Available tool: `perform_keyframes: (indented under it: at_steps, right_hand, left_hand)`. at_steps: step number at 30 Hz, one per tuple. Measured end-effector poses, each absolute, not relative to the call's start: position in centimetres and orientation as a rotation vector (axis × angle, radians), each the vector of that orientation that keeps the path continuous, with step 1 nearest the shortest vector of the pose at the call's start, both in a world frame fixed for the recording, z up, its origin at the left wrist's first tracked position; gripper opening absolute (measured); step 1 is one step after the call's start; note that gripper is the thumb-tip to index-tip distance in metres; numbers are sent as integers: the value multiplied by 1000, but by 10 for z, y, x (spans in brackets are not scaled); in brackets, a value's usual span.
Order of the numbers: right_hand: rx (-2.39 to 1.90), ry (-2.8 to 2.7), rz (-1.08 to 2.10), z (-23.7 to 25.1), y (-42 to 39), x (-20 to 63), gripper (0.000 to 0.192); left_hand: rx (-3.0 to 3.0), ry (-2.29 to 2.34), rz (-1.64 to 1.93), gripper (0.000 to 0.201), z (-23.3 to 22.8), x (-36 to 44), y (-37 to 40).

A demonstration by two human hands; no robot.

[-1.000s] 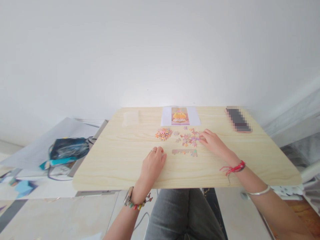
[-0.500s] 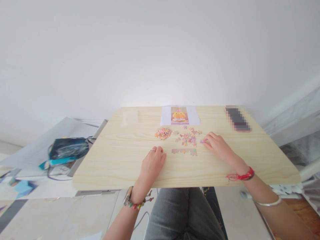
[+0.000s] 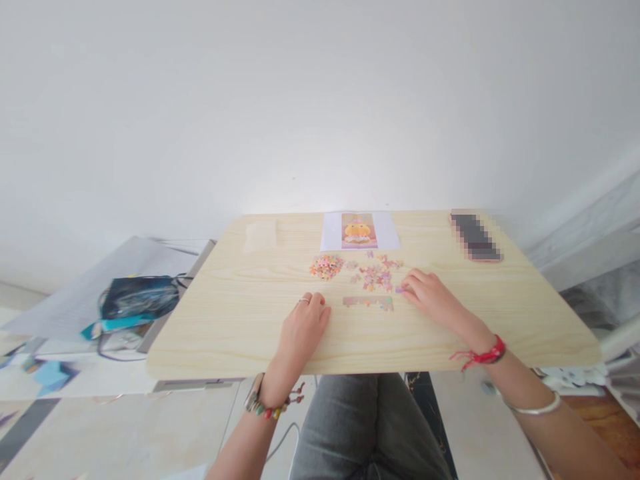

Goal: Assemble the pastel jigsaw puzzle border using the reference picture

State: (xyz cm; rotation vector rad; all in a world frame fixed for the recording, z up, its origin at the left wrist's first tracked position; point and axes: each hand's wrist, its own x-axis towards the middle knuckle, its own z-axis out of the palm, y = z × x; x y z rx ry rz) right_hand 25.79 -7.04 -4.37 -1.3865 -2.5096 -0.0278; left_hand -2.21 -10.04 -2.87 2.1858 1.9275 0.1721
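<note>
I sit at a light wooden table (image 3: pixel 225 320). My right hand (image 3: pixel 430 298) pinches a small purple puzzle piece (image 3: pixel 399 290) just right of a joined strip of pieces (image 3: pixel 369 303). Loose pink and purple pieces (image 3: pixel 376 273) lie scattered beyond the strip. A small heap of orange pieces (image 3: pixel 327 267) sits to their left. My left hand (image 3: pixel 304 328) rests on the table with fingers curled and nothing in it, left of the strip. A reference picture of a yellow figure (image 3: pixel 357 231) lies at the far edge.
A phone (image 3: pixel 475 237) lies at the table's far right. A clear plastic bag (image 3: pixel 261 235) lies at the far left. Left of the table, a lower surface holds a dark blue bag (image 3: pixel 137 298) and cables. A white wall rises behind the table.
My right hand has drawn back from the loose pieces toward me and to the strip's right end, with a purple piece in its fingers. My left hand has stayed put.
</note>
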Motion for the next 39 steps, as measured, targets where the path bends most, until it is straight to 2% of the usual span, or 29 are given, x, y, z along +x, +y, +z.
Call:
perform_keyframes:
  at_steps: [8,16,26,32,36,39]
  right_hand:
    - [-1408,-2492,-21,-31,-48,244,10]
    - [-1314,-2508,216,-17,-11,193,13]
    - [-1317,-2558,336,-24,20,160,12]
    - [-1260,-2533,336,-18,-2,168,7]
    - [-1177,-2518,389,-17,-43,172,12]
    - [-1162,-2548,300,-21,-70,167,10]
  left_hand:
    - [2214,1928,195,12,-27,-23,-98]
    - [2223,1906,250,14,-22,-18,-89]
    - [2228,1879,285,15,-28,-18,-88]
    - [2207,1862,306,17,-28,-22,-91]
    - [2208,1779,371,17,-28,-21,-96]
    - [2204,1695,423,16,-28,-18,-102]
